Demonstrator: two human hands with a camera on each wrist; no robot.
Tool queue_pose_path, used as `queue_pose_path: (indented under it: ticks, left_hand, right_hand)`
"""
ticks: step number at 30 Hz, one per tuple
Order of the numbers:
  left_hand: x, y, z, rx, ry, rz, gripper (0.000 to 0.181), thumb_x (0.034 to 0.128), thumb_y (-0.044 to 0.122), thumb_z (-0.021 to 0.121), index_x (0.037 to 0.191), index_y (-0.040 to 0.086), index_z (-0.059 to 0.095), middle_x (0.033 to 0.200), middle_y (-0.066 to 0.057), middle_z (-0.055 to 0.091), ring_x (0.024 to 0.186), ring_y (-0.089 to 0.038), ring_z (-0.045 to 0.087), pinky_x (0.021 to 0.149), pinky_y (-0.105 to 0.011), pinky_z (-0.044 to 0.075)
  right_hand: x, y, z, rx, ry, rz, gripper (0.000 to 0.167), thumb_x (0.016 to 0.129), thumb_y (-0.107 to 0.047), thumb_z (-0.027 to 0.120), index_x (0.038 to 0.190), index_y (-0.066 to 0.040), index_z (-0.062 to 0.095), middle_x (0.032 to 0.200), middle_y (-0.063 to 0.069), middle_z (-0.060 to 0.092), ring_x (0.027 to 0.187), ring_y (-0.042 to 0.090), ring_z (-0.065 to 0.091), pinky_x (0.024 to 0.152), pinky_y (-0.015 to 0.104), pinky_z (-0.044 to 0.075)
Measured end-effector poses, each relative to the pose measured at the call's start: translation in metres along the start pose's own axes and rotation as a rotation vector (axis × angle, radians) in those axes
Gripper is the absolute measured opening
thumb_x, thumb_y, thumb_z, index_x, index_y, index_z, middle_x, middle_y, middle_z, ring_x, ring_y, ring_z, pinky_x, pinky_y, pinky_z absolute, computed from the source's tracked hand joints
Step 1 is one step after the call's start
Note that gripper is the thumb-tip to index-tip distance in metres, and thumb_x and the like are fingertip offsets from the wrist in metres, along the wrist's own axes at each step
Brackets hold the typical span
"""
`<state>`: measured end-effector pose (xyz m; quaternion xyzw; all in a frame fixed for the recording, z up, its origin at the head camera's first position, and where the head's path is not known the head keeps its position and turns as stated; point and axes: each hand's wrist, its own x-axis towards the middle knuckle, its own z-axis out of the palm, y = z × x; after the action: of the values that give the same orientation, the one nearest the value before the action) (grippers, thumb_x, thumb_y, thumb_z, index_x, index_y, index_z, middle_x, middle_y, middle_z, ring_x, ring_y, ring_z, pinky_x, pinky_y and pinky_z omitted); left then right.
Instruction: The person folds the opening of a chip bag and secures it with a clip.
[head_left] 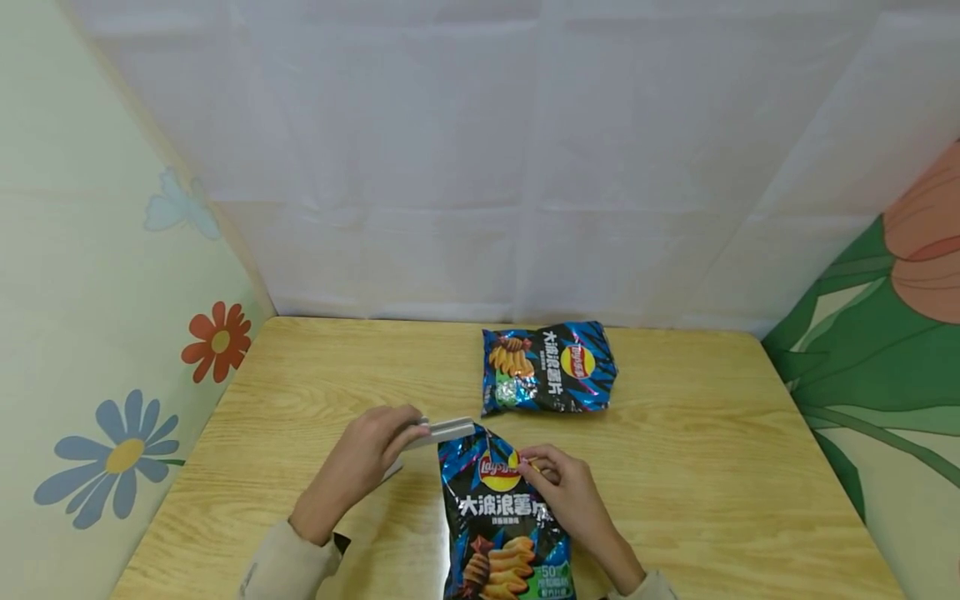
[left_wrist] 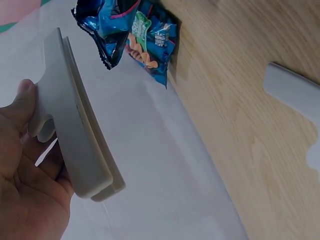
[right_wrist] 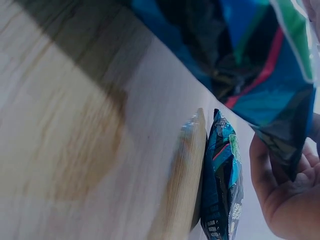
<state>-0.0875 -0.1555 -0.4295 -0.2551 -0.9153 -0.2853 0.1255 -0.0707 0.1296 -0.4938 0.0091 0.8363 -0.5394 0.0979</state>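
My left hand (head_left: 367,454) grips a white bag clip (left_wrist: 77,120) by its handles, thumb on one side and fingers on the other. The clip's two long bars stand slightly parted, their far end beside the top left corner of a blue and black potato chip bag (head_left: 502,508). With thumb and fingers, my right hand (head_left: 566,492) pinches the upper right edge of this bag, and in the right wrist view the bag's corner (right_wrist: 287,145) runs into the fingers. In the head view the bag's front faces up, its lower end cut off by the frame.
A second chip bag (head_left: 551,368) lies sideways farther back on the wooden table (head_left: 690,467). Another white clip (left_wrist: 295,92) rests on the table below my left hand. A white sheet (head_left: 495,167) hangs behind; painted walls stand at both sides.
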Motion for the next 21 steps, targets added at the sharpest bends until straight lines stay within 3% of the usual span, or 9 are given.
queue_pose_path:
  ticks: [14,21]
  left_hand:
    - [0.012,0.0,0.0,0.002,-0.045,0.048,0.007,0.0924,0.024,0.068,0.092,0.018,0.069,0.079,0.008,0.069,0.069,0.0,0.054,0.066,-0.023,0.048]
    - [0.023,0.003,-0.004,0.015,-0.104,0.121,0.007,0.0946,0.024,0.066,0.094,0.018,0.069,0.08,0.009,0.068,0.071,-0.002,0.056,0.067,-0.024,0.05]
  right_hand:
    - [-0.001,-0.002,0.001,-0.02,-0.042,-0.021,0.018,0.093,-0.018,0.069,0.108,-0.009,0.071,0.098,0.005,0.075,0.081,0.012,0.07,0.07,0.021,0.057]
    - [-0.001,-0.002,0.001,-0.029,-0.058,-0.04,0.018,0.094,-0.019,0.069,0.108,-0.009,0.071,0.098,0.005,0.075,0.079,0.012,0.069,0.068,0.019,0.055]
